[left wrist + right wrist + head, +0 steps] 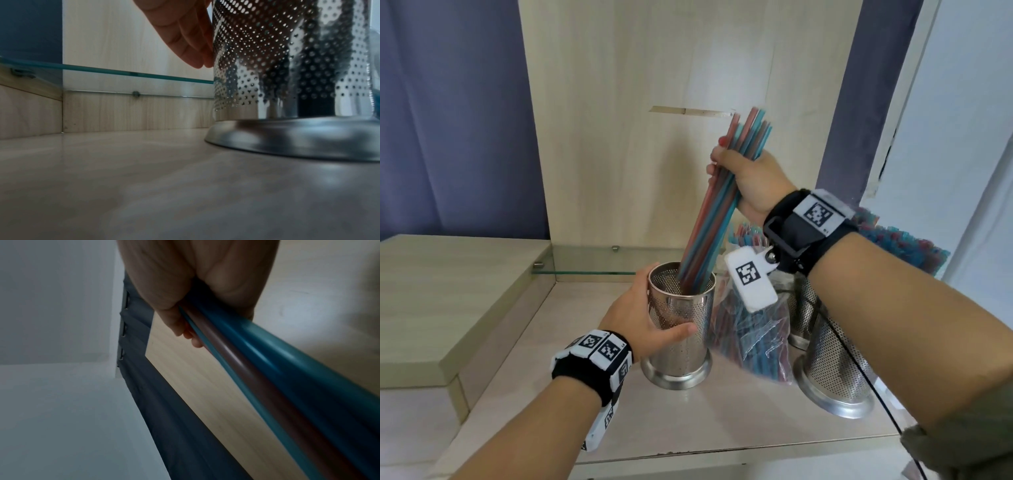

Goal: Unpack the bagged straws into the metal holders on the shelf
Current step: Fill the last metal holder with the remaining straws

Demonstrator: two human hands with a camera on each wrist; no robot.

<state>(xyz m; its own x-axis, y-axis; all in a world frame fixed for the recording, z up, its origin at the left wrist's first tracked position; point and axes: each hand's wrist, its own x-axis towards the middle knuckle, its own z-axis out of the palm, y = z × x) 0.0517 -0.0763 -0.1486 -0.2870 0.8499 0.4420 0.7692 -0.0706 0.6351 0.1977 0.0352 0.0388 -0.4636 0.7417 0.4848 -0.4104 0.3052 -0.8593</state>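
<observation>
The bundle of straws (717, 192), red and blue, runs slantwise through my right hand (751, 186), whose fingers are curled tight round it; the upper ends fan out above my knuckles, and the lower ends sit down inside the metal holder (681, 322) below my fingers. In the right wrist view the straws (267, 369) stream away from my palm (185, 280) as blurred blue and reddish tubes, with my fingertips wrapped over them. My left hand (643, 318) clasps that holder from its left side, thumb lying across the near wall and the other fingers round the far side, just under the rim. From the left wrist, those fingers (185, 37) press against the perforated wall of the holder (287, 65), whose broad foot stands flat on the shelf (688, 421). Just right of my left thumb, beyond the holder, leans the clear bag (753, 339) with more straws in it, close below my right wrist. Farther right stand a second holder (835, 373), tilted, and a third holder (803, 308) behind it, partly hidden by my forearm. Behind my left fingers a glass ledge (102, 71) runs along the wooden back panel (619, 102), and a blue curtain (448, 102) hangs to the left of it.
</observation>
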